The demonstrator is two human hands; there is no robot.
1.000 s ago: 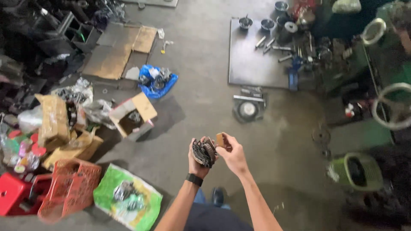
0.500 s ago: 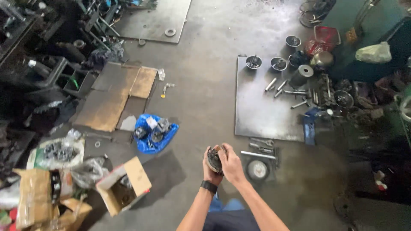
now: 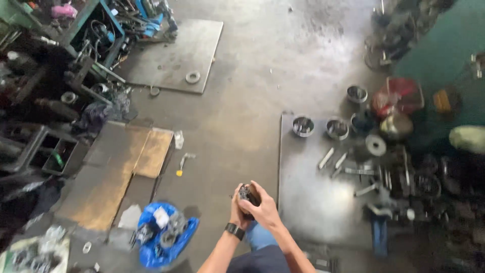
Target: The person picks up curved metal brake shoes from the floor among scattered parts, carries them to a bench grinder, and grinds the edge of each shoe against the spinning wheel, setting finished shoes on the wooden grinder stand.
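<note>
Standing on a stained concrete floor point(image 3: 242, 101), looking down. Both hands meet in front of the body, low centre of view, around one small dark metal part point(image 3: 246, 194), round and greasy-looking; details blurred. Left hand point(image 3: 236, 208), with a black wristwatch point(image 3: 234, 231) on the wrist, cups the part from the left and below, fingers curled shut on it. Right hand point(image 3: 263, 208) wraps over it from the right, fingers closed across the top, so both hands grip the same piece and touch each other. The part is held in the air above the floor, just left of the edge of a grey steel plate point(image 3: 308, 202) lying flat. On that plate's far end, two shallow metal bowls point(image 3: 303, 126) side by side; loose bolts or pins point(image 3: 331, 161) near them; a heap of dark machine parts point(image 3: 404, 177) along its right side. A red basket point(image 3: 399, 96) sits beyond that. Left of the hands, a blue plastic bag point(image 3: 161, 237) holds more metal pieces. Further left, flat cardboard sheets point(image 3: 126, 167) on the floor. Far left, cluttered racks, too dark to sort out. A second steel plate point(image 3: 177, 55) lies at top, with a metal ring point(image 3: 192, 77) on it.
</note>
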